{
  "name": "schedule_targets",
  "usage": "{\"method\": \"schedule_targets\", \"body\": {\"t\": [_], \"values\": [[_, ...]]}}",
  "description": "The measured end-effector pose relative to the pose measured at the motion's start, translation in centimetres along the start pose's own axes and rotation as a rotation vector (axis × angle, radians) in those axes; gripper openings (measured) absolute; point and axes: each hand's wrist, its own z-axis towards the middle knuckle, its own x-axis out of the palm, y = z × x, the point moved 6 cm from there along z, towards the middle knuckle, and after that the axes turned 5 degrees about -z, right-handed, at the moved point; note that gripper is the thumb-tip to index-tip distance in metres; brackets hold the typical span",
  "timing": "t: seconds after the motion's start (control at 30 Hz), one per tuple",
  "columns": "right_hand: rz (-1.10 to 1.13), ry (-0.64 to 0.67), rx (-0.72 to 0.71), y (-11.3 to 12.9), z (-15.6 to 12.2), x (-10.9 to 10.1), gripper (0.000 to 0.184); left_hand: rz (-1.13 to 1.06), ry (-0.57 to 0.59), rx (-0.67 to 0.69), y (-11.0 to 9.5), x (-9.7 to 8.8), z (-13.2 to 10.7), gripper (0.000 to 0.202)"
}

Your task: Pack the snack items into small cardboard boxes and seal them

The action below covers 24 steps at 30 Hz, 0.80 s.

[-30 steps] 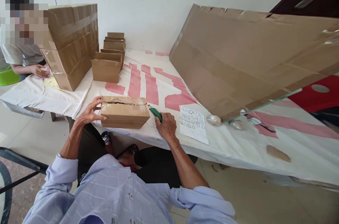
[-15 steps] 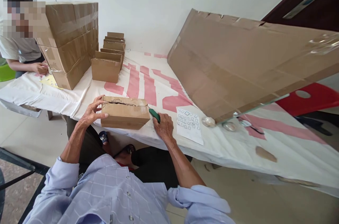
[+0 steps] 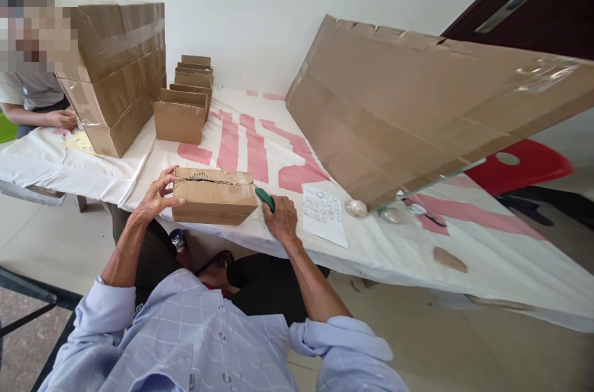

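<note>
A small cardboard box (image 3: 218, 203) lies near the front edge of the table, with a ragged slit along its top. My left hand (image 3: 160, 194) grips the box's left end, thumb on the front side and fingers toward the back. In my right hand (image 3: 281, 217) is a green-handled utility knife (image 3: 265, 199), its tip end at the right end of the box. The blade is too small to make out clearly. Just right of that hand lies a white paper sheet (image 3: 323, 213) with rows of small outlined shapes.
Taped cartons (image 3: 120, 64) are stacked at left, beside several open small boxes (image 3: 180, 120). A large cardboard panel (image 3: 399, 107) leans at right, near tape rolls (image 3: 356, 208) and a cardboard scrap (image 3: 450, 259). Another person's hand (image 3: 62, 119) rests at far left. A red chair (image 3: 533, 166) stands behind.
The whole view has shifted slightly, so everything appears a little further left. Both hands keep their hold, and the knife stays at the box's right end.
</note>
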Motion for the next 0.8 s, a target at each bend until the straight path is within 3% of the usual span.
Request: {"method": "schedule_targets", "body": {"t": [0.5,0.67,0.8], "values": [[0.085,-0.016,0.024,0.2,0.1,-0.8,0.036,0.081,0.012,0.049,0.7,-0.3,0.2,0.056],[0.411,-0.192,0.104,1.5,1.5,-4.8,0.048,0.239,0.026,0.106,0.5,0.2,0.0,0.080],[0.651,-0.118,-0.145,7.1,2.9,-8.5,0.059,0.328,0.030,0.159,-1.0,2.2,0.3,0.089]]}}
